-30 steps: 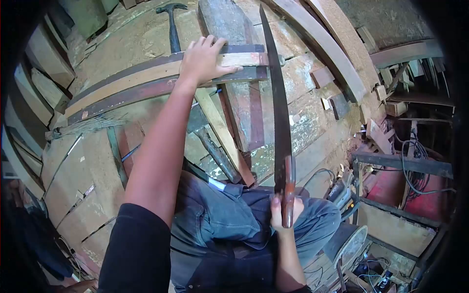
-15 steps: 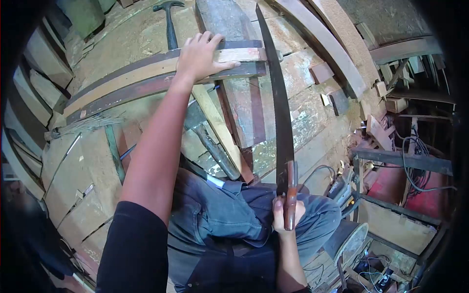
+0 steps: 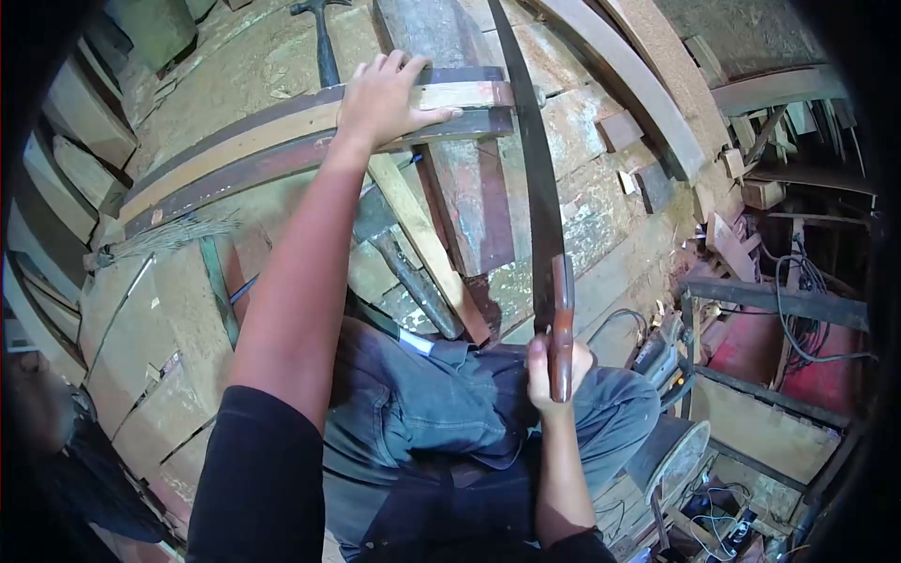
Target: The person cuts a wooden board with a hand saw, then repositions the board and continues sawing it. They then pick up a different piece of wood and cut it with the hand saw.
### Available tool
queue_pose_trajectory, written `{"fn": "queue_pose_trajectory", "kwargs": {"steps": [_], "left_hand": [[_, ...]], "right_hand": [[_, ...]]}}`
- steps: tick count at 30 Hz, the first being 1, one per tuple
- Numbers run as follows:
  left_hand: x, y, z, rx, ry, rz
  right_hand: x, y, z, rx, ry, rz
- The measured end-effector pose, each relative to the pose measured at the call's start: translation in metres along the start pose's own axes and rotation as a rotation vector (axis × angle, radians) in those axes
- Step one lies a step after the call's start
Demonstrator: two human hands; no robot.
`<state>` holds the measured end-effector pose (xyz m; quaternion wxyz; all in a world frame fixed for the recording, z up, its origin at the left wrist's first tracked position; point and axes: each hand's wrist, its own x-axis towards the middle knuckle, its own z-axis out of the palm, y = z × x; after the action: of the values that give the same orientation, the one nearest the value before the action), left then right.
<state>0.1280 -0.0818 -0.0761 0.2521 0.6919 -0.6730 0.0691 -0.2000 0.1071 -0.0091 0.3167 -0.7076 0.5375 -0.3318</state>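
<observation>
My right hand (image 3: pixel 560 366) is wrapped round the brown wooden handle of a handsaw (image 3: pixel 542 202). The long dark blade points away from me and overlaps the right end of a curved wooden piece (image 3: pixel 249 141). This curved piece has a pale strip between darker ones and lies across a thick block (image 3: pixel 427 42). My left hand (image 3: pixel 383 103) presses on it near its right end, fingers curled over the far edge and thumb stretched along the top. Beyond the wood is a hammer (image 3: pixel 324 42), its handle end close to my left hand.
Below the curved piece lie a pale wooden strip (image 3: pixel 418 235) and a dark-handled tool (image 3: pixel 413 281). A bundle of bristles (image 3: pixel 178 236) is at the left. More curved boards (image 3: pixel 629 84) lie at the upper right, near small offcuts (image 3: pixel 619 131). A person (image 3: pixel 84 460) is at the lower left.
My right hand and the saw have moved forward, away from my body, with the blade sliding past the end of the curved piece. My left hand stays on the wood.
</observation>
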Motion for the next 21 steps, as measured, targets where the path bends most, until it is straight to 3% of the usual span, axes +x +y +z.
{"fn": "queue_pose_trajectory", "kwargs": {"steps": [3, 7, 9, 10, 15, 19, 21], "left_hand": [[0.001, 0.0, -0.001, 0.021, 0.007, 0.003], [0.001, 0.002, -0.006, -0.001, -0.029, -0.009], [0.001, 0.002, -0.004, 0.006, -0.038, -0.013], [0.001, 0.002, -0.003, 0.013, -0.034, -0.016], [0.001, 0.0, -0.001, 0.003, -0.015, -0.007], [0.001, 0.0, -0.001, 0.03, -0.017, -0.007], [-0.001, -0.001, 0.0, 0.012, -0.018, -0.009]], "right_hand": [[-0.008, 0.007, -0.009, -0.093, -0.01, -0.174], [-0.039, 0.022, -0.01, -0.005, 0.05, -0.108], [-0.009, 0.003, -0.006, -0.081, 0.02, -0.17], [-0.002, 0.008, -0.005, 0.032, -0.051, 0.003], [-0.022, 0.01, -0.004, -0.035, 0.037, -0.146], [-0.02, 0.009, 0.003, -0.086, 0.062, -0.141], [-0.001, -0.002, 0.008, 0.055, 0.046, 0.031]]}}
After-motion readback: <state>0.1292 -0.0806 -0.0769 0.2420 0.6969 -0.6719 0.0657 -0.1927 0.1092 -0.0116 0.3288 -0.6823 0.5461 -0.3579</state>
